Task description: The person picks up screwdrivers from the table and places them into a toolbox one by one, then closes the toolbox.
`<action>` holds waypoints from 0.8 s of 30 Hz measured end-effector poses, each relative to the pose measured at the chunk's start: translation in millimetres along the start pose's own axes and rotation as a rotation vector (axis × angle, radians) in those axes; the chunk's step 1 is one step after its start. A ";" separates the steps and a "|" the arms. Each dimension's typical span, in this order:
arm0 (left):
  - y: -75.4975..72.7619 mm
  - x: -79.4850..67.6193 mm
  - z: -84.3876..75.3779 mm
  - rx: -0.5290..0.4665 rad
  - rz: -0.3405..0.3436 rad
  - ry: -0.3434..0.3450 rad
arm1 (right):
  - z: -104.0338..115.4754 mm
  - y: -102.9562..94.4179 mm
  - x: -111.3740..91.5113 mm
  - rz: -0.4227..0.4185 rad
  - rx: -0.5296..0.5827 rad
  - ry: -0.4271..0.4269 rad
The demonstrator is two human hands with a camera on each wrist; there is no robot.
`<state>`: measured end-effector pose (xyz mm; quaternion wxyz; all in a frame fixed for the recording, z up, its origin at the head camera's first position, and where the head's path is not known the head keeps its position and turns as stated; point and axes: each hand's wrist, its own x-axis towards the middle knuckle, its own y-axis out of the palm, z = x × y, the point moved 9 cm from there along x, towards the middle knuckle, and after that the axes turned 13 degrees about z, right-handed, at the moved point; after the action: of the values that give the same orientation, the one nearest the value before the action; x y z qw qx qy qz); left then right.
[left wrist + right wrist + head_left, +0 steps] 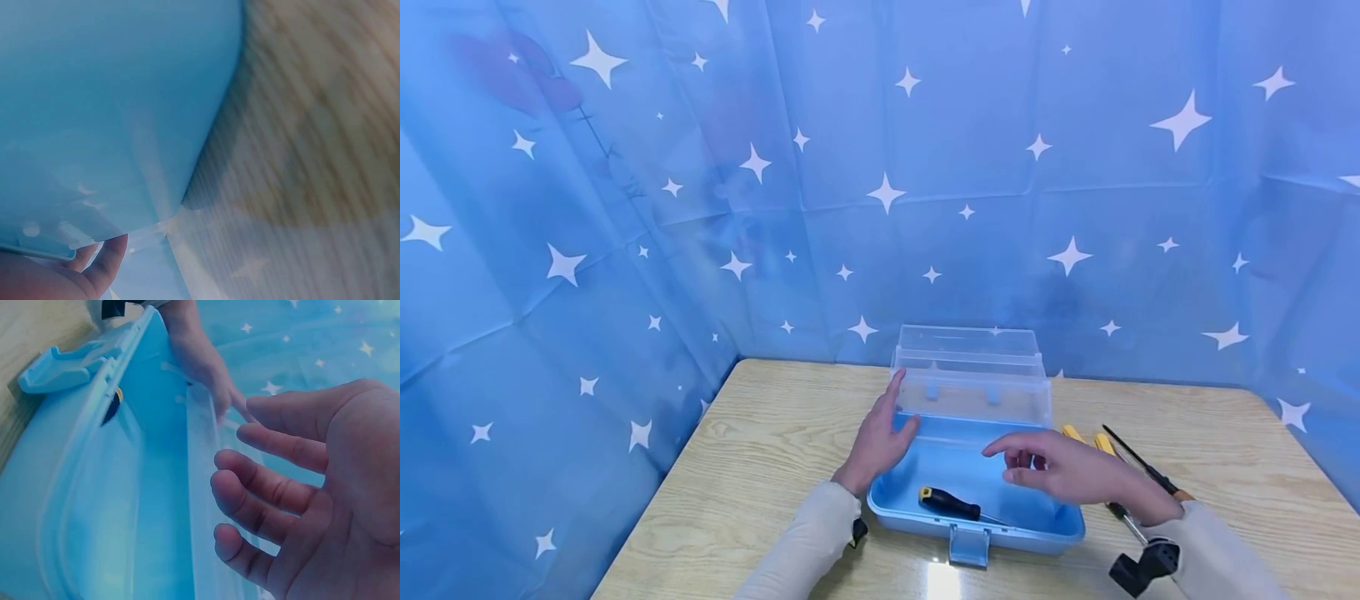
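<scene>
A light blue plastic toolbox [917,522] stands on the table with its clear lid [973,400] tipped back and its front latch [968,546] hanging down. Inside, near the front wall, lies a screwdriver [949,503] with a black and yellow handle. At the box's left back corner is my left hand [880,439], fingers extended beside the lid and thumb over the rim. My right hand [1067,468] hovers above the right part of the box. Its fingers [265,484] are loosely bent and hold nothing in the right wrist view.
To the right of the box, partly hidden by my right forearm, lie several tools, among them yellow handles [1105,443] and a long thin dark tool [1138,460]. A blue star-patterned curtain [970,167] hangs behind the wooden table [775,433].
</scene>
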<state>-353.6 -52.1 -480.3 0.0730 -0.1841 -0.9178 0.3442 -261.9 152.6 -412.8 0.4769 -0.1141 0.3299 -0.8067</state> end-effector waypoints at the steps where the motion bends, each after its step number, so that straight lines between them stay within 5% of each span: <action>1: 0.0 0.1 0.0 -0.001 0.001 0.000 | 0.3 -2.3 -2.5 -0.011 -0.001 -0.001; 11: -0.6 -0.7 -0.9 0.002 -0.003 0.011 | 1.4 -23.2 -28.5 -0.142 -0.046 -0.031; 24: 0.0 -0.5 -1.3 0.002 -0.013 0.016 | -43.2 -42.5 -77.6 -0.311 -0.028 0.114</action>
<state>-352.8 -51.6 -479.3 0.0826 -0.1809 -0.9180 0.3432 -272.6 250.4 -408.0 0.3252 -0.1246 0.3461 -0.8712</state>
